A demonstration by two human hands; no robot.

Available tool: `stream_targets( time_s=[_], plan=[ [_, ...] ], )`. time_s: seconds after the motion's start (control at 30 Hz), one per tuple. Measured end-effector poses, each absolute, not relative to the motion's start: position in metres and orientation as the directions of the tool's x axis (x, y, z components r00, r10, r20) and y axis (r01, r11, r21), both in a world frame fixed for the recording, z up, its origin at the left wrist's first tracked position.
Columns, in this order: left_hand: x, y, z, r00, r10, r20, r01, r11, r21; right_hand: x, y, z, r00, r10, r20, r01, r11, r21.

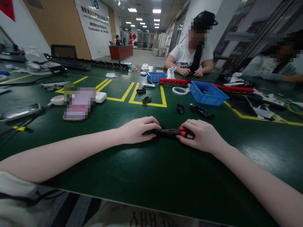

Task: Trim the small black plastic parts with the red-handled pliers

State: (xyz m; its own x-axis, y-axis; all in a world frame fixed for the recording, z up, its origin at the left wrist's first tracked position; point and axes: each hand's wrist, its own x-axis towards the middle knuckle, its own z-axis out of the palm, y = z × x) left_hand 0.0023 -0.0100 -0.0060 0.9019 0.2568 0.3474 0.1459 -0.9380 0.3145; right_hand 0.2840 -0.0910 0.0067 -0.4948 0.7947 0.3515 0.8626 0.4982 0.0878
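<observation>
Both my hands rest on a green table [151, 176], close together near the middle. My right hand [203, 136] is closed around the red-and-black handles of a pair of pliers [176, 132]. The pliers lie flat and point left. My left hand [138, 129] is closed on a small black part [149, 132] at the pliers' tip; most of that part is hidden under my fingers.
Beyond my hands lie loose black parts [201, 111], a blue bin [207, 93], a white tape ring [180, 90], red strips [172, 81] and yellow floor-style markings. A phone [79, 104] and a power bank [20, 112] lie at left. Two people sit across the table.
</observation>
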Motion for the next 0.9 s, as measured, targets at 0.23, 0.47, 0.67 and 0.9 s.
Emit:
stream_targets(
  time_s=[0.23,0.47,0.67,0.9],
  plan=[
    [0.0031,-0.0107,-0.0045,0.911,0.231,0.343,0.142,-0.954,0.266,0.2830,-0.0918,0.0076,-0.487,0.805,0.337,0.867,0.493,0.075],
    [0.0033,-0.0085,-0.0051,0.916,0.249,0.314,0.151,-0.940,0.305,0.2847,-0.0922,0.0070,-0.462,0.810,0.362,0.874,0.485,0.032],
    [0.0030,-0.0080,-0.0047,0.918,0.251,0.308,0.147,-0.934,0.325,0.2849,-0.0927,0.0063,-0.446,0.823,0.351,0.879,0.476,0.001],
    [0.0020,-0.0074,-0.0048,0.916,0.224,0.333,0.118,-0.943,0.311,0.2822,-0.0932,0.0054,-0.468,0.787,0.401,0.877,0.469,0.103]
  ],
)
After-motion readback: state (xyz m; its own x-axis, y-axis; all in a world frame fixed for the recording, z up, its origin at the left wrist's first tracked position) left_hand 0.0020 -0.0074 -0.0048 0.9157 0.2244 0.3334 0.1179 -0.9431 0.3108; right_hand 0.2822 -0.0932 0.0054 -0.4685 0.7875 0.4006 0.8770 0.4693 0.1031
